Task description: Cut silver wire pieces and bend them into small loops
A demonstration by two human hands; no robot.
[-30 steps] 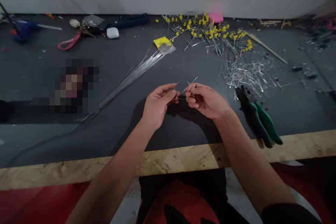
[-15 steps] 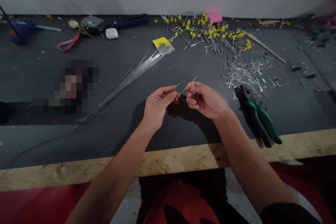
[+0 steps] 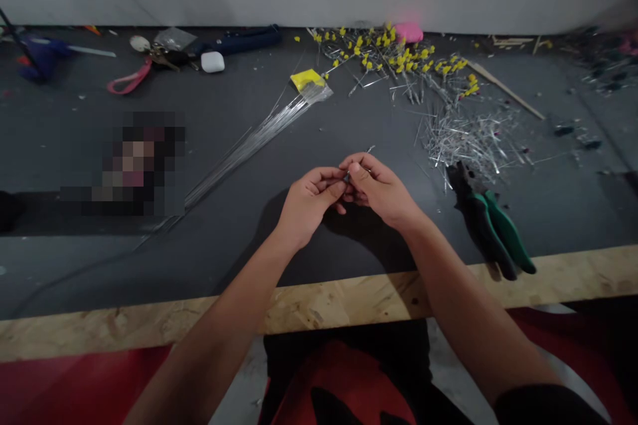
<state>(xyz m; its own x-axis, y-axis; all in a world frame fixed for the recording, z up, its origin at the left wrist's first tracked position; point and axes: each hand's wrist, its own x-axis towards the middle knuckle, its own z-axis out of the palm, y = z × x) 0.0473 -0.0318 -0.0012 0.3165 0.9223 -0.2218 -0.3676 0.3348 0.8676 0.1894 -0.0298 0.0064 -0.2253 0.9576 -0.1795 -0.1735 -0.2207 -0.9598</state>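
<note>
My left hand point(image 3: 310, 202) and my right hand point(image 3: 381, 191) meet above the dark tabletop, fingertips pinched close together. Between them is a thin piece of wire point(image 3: 347, 177), mostly hidden by the fingers. Past the right hand's fingers lies a small twisted wire end point(image 3: 369, 149); I cannot tell whether it belongs to the held wire. Left of the hands lies a long bundle of straight wires point(image 3: 249, 146) with a yellow tag point(image 3: 307, 81) at its upper end. Green-handled pliers point(image 3: 491, 222) rest to the right of my right hand.
A pile of short cut wires point(image 3: 468, 139) lies beyond the pliers. Behind it are yellow-tipped wire pieces point(image 3: 399, 56), a pink lump point(image 3: 407, 32) and a wooden stick point(image 3: 506, 89). Keys point(image 3: 167, 58) and a white case point(image 3: 212, 62) sit back left. A wooden edge point(image 3: 339, 302) runs along the front.
The hands have come together, the right one moving left with its thumb pressed in. The wire loop that showed between them is now mostly covered by fingers.
</note>
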